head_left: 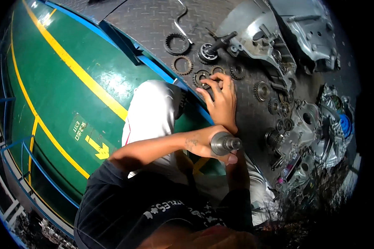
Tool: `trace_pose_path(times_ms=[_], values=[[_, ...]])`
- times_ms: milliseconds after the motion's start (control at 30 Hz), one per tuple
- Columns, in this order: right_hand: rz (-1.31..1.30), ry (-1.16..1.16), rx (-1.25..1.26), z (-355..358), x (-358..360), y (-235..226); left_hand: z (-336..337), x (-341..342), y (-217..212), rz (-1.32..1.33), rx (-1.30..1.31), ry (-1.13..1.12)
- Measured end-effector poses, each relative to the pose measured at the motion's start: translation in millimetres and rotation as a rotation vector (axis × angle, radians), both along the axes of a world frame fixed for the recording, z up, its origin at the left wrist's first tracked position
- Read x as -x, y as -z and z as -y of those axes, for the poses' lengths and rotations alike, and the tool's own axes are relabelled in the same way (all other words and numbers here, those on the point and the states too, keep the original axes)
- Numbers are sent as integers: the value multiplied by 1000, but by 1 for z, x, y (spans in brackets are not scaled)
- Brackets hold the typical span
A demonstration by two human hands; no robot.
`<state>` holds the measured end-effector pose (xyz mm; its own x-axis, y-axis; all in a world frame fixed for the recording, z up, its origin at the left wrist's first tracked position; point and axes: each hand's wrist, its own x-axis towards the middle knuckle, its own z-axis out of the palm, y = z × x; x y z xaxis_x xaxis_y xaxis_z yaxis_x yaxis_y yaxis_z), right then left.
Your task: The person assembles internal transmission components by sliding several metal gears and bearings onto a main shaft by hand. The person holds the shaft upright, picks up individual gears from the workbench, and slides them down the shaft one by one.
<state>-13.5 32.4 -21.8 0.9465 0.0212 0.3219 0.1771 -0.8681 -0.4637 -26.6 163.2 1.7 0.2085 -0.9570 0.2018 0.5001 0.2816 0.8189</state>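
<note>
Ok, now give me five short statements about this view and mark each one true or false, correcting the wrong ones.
1. The left hand holds a grey stepped metal shaft. True.
2. A silver bent metal rod lies on the dark patterned metal work surface. True.
3. The right hand is gripping that rod. False: its fingertips are at a dark toothed metal gear.
4. The smooth painted floor is red. False: it is green, with yellow stripes.
5. A bright blue rounded part sits among the metal parts at the picture's right. True.
</note>
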Motion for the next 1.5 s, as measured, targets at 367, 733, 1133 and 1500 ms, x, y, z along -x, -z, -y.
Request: trace_pose_path(times_ms=[367, 733, 1133, 1500], values=[[69, 546, 213, 162, 144, -86, -2, 2, 4, 7, -110, -1], [-278, 612, 110, 193, 191, -48, 16, 11, -4, 83, -202, -43], [-77, 207, -164, 112, 90, -68, 20, 9, 0, 49, -201, -68], [-106, -28, 176, 99, -17, -27, 23, 4, 2, -11, -186, -113]])
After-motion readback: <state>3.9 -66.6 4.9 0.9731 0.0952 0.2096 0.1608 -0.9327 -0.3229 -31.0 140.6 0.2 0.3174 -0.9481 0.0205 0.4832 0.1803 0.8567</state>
